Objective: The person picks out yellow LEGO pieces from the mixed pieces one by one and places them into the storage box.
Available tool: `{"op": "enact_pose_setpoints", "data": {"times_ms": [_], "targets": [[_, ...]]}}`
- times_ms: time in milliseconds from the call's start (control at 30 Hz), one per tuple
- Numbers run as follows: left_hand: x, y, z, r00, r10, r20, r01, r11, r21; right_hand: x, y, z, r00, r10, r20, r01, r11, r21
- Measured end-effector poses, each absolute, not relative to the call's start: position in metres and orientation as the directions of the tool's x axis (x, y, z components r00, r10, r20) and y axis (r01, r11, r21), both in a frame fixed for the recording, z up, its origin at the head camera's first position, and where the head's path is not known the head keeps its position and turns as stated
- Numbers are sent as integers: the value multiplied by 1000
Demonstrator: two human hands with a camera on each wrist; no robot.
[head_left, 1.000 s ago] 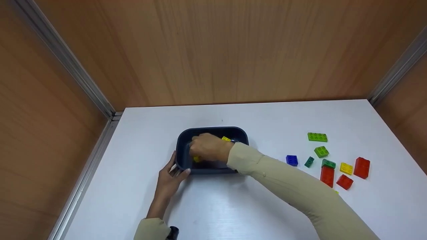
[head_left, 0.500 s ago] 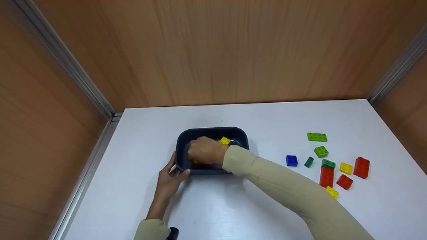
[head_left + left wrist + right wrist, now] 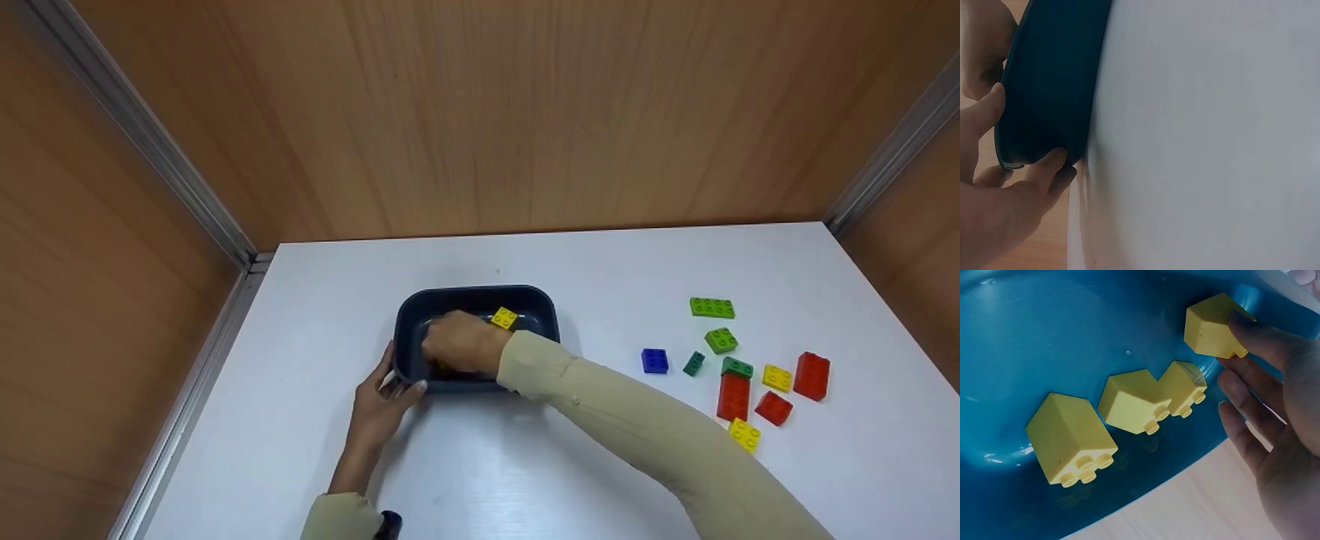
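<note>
Right hand [image 3: 463, 342] pinches a yellow brick [image 3: 1212, 331] inside the blue tray [image 3: 465, 387]; left hand [image 3: 381, 409] grips the tray's near-left corner. Three other yellow bricks [image 3: 1072, 439] lie in the tray. Tray stands on white surface [image 3: 600, 262]; loose blue, green, red, yellow bricks [image 3: 733, 397] to its right.

- R sleeve [image 3: 641, 431] was long, khaki, plain fabric; reached approx. to the wrist, w/ soft creases nr the elbow.
- Tiny dot [image 3: 576, 401] showed on its forearm pt., close to a crease.
- L sleeve [image 3: 341, 516] was same col., only the wrist end visible.
- Blk rounded item [image 3: 388, 525] sat right beside it, partly cut off; couldn't ID.
- L hand [image 3: 379, 409] & R hand [image 3: 461, 341] were bare.
</note>
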State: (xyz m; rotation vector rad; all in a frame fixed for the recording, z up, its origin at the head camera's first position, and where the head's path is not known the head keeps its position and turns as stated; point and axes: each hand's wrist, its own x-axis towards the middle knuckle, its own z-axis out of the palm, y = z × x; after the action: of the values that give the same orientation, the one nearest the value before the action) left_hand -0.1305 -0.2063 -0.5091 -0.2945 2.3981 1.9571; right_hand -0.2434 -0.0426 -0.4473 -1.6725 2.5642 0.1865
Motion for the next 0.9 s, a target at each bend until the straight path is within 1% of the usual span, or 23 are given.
{"op": "enact_pose_setpoints", "data": {"times_ms": [200,400,600,767,900], "targets": [[-130,-206,-508,-983,-119,-141,-162,195,967,-243,-41,-449,-432,-889,-150,-902,429,55],[-130,-205,-508,-985,-110,-135,-154,190,970,-243,-37,-445,-449,-875,-183,-894,442,81],[-131,-204,-509,-980,-124,-156,-179,202,963,-246,-24,-438,-436,-890,-134,-899,438,13],[-131,-205,-507,-977,-137,-161,-188,215,958,-251,-9,-428,-445,-887,-124,-895,444,42],[-131,-204,-506,-975,-144,-167,-197,222,955,-255,5,-421,-460,-881,-106,-887,462,8]]}}
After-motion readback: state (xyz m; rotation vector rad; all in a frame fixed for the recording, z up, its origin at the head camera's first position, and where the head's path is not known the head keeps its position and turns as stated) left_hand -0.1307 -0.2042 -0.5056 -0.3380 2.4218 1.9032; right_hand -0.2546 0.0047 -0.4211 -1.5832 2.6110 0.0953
